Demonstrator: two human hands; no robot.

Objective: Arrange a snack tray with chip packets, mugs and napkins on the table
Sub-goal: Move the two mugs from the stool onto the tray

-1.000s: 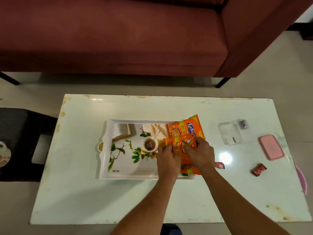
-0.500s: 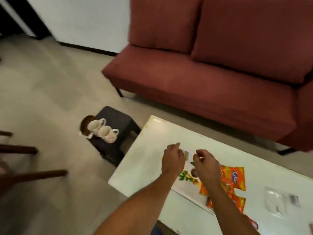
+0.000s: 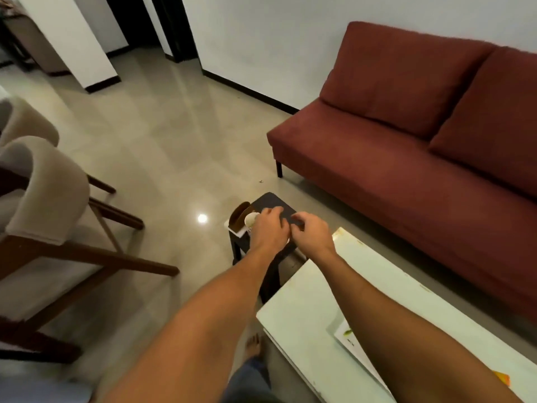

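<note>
Red sofa [image 3: 406, 158] along the white wall [image 3: 261, 39] on the right, two back cushions upright, one dark leg showing at the near corner. Glossy beige tile floor [image 3: 162, 146] across the middle, bright lamp glare [image 3: 202, 218] shining near the small dark stool [image 3: 268, 257]. Two padded armchairs [image 3: 43, 193] with wooden frames at the left edge, blurred. White pillar [image 3: 69, 39] with dark skirting far back, black doorway [image 3: 162, 21] beside it. Bare foot [image 3: 253, 346] on the tiles at the bottom, blue trouser leg [image 3: 250, 379] just below.
</note>
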